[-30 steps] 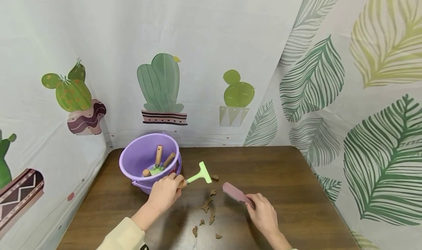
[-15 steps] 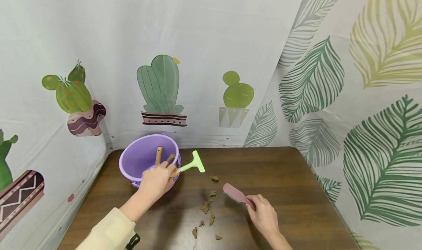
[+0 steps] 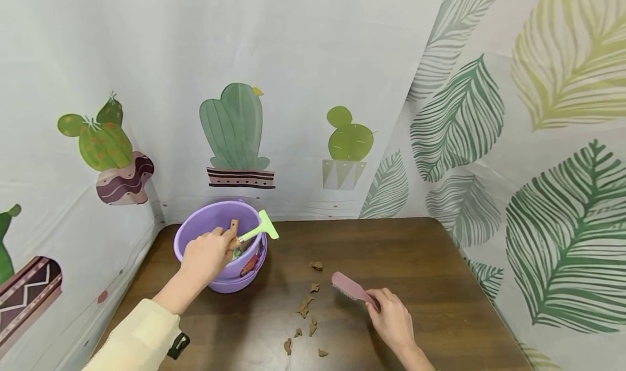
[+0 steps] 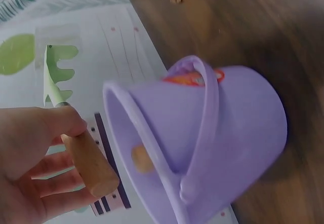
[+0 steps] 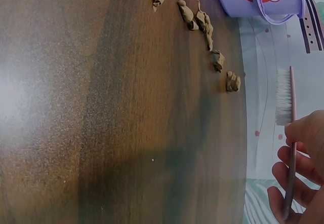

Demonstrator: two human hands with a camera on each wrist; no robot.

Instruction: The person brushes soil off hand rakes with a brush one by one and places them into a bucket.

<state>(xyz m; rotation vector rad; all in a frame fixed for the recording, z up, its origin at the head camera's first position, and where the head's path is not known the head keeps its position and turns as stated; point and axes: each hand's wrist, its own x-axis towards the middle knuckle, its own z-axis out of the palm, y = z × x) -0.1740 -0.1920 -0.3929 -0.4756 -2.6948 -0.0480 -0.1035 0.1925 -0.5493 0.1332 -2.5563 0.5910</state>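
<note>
My left hand (image 3: 207, 257) grips the wooden handle of a small light-green hand rake (image 4: 61, 74). It is over the mouth of a purple bucket (image 4: 243, 117), and the rake's head points right, past the rim. Inside the bucket stands a wooden tool handle (image 3: 235, 226); the other contents are largely hidden by the hand. On the right, my right hand (image 3: 391, 316) holds a pink brush (image 3: 349, 285) by its handle above the table. White bristles (image 5: 283, 97) show in the right wrist view, apart from the brown pieces.
Several crumpled brown scraps (image 3: 304, 307) lie scattered down the middle of the dark wooden table (image 3: 430, 284), between bucket and brush. A white cloth printed with cacti and leaves (image 3: 293, 88) hangs behind and along the sides.
My left hand has carried the rake leftward and up, from above the table to over the bucket's mouth. The right hand and brush stay nearly still.
</note>
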